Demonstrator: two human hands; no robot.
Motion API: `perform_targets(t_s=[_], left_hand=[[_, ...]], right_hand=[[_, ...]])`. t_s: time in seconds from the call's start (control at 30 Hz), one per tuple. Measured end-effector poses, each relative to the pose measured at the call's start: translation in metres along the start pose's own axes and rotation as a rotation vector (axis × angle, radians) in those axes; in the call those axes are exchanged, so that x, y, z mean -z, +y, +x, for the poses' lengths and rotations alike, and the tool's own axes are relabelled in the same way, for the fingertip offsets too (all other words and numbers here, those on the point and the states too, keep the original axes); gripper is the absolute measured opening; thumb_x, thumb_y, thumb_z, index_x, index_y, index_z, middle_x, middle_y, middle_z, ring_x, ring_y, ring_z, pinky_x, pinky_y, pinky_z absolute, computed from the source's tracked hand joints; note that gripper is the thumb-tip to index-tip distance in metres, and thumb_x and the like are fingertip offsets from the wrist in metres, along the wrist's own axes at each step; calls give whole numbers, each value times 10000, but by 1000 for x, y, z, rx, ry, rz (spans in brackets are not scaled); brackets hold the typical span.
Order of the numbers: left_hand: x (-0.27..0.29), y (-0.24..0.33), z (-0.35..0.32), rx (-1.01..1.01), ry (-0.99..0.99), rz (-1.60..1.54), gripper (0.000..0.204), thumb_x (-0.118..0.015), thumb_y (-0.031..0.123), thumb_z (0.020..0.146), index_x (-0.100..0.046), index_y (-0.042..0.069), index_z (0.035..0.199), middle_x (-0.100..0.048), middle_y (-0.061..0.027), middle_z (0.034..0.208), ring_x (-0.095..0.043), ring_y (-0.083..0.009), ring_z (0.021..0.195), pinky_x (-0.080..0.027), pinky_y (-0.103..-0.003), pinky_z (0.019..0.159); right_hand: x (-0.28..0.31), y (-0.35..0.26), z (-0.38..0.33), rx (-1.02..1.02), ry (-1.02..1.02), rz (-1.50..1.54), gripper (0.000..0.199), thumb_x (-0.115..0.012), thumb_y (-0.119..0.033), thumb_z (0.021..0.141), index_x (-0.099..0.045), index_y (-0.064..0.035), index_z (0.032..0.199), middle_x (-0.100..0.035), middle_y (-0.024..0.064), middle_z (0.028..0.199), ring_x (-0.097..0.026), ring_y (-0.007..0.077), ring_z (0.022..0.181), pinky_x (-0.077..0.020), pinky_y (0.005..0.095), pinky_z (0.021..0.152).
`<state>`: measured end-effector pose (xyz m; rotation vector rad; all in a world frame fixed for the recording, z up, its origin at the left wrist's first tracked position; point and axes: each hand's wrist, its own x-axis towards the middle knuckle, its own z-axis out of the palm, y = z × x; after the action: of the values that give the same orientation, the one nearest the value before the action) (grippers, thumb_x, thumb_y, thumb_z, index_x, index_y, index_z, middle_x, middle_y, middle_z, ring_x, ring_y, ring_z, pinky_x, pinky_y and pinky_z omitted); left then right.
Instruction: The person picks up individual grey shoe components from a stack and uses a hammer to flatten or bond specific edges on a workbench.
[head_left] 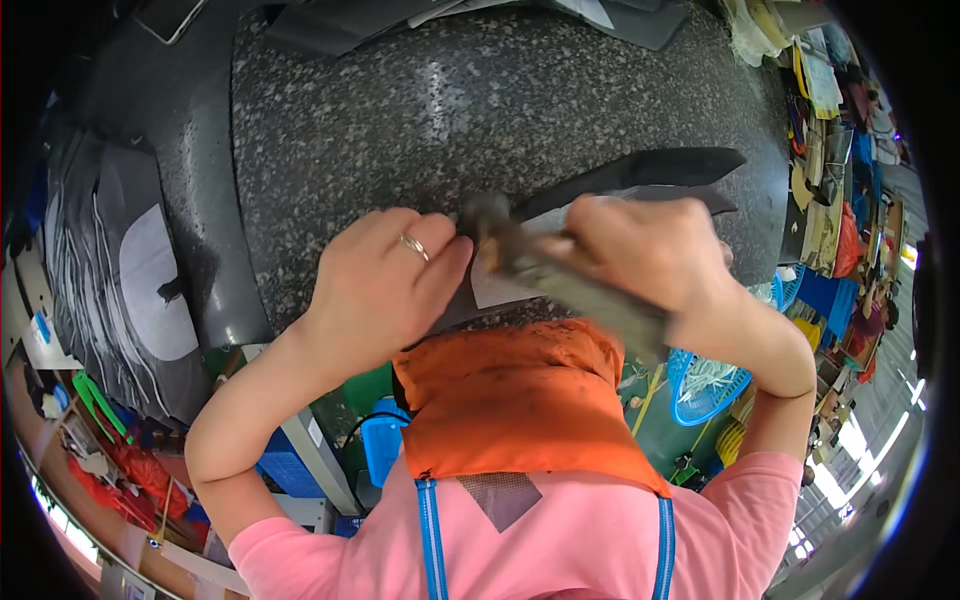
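Note:
My right hand (pixel 650 250) is closed around the handle of a hammer (pixel 590 295), smeared by motion. The hammer's head hangs close to the fingertips of my left hand (pixel 380 285). That left hand wears a ring and has its fingers curled together at the left end of a dark, flexible sheet piece with a pale grey underside (pixel 497 289). The piece lies along the near edge of a speckled stone slab (pixel 400 120). Its long black strip (pixel 650 168) reaches out to the right, beyond my right hand. The fingertips' exact hold is partly hidden.
Layered dark sheet pieces (pixel 110 270) are stacked at the left, beside the slab. More dark pieces (pixel 340 25) lie along its far edge. An orange apron (pixel 530 420) covers my front. A blue basket (pixel 705 385) with pale strips stands below, at the right.

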<state>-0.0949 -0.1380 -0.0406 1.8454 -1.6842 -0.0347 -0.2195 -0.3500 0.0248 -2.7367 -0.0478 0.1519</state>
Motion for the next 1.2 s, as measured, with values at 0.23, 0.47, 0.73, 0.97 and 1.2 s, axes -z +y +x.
perform_targets(t_s=[0.23, 0.47, 0.73, 0.97, 1.2], left_hand=[[13, -1, -19, 136, -78, 13, 193, -702, -19, 685, -658, 24, 868, -639, -83, 881, -629, -267, 775, -513, -359, 642], [18, 3, -30, 234, 65, 37, 214, -741, -5, 677, -668, 60, 866, -637, -63, 862, -613, -254, 729, -502, -358, 617], [18, 11, -50, 232, 151, 106, 243, -763, -6, 636, -681, 45, 859, -627, -59, 861, -614, -248, 792, -505, -345, 652], [21, 30, -44, 127, -81, 402, 251, -700, 41, 686, -668, -20, 927, -609, -127, 999, -617, -282, 867, -527, -353, 709], [6, 75, 14, 416, -55, 301, 835, -867, 249, 564, -512, 65, 1298, -417, -215, 1368, -275, -438, 1360, -267, -599, 1086]], right_hand=[[-8, -10, 10, 112, -111, -47, 328, -607, -371, 887, -515, -78, 769, -566, 84, 552, -609, 301, 515, -474, 405, 441], [-17, -19, 17, 180, -91, -55, 322, -594, -354, 898, -543, -61, 773, -563, 96, 529, -611, 312, 497, -487, 411, 444], [-16, -20, 25, 129, -139, 62, 312, -601, -359, 898, -572, -71, 780, -570, 127, 539, -619, 329, 522, -497, 428, 476], [-22, -20, 31, 183, -98, 59, 168, -637, -208, 835, -569, -55, 832, -619, 123, 633, -635, 322, 553, -504, 400, 476], [-9, 12, -18, -174, 664, 345, 222, -759, -107, 785, -623, -59, 954, -648, 97, 729, -660, 249, 624, -516, 322, 591]])
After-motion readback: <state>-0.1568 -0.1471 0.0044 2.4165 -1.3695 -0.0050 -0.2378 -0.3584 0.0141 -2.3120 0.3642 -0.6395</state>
